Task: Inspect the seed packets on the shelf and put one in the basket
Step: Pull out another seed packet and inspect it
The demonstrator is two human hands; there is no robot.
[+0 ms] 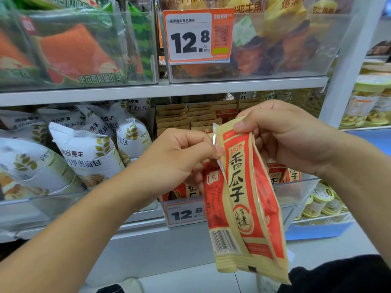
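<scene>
Reading packet [241,187] — "香瓜子"

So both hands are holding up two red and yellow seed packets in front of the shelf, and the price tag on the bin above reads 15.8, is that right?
Not quite. The head view shows the price tag on the upper bin reading 12.8, not 15.8. The rest holds: the left hand and the right hand hold up two red and yellow seed packets in front of the shelf.
</scene>
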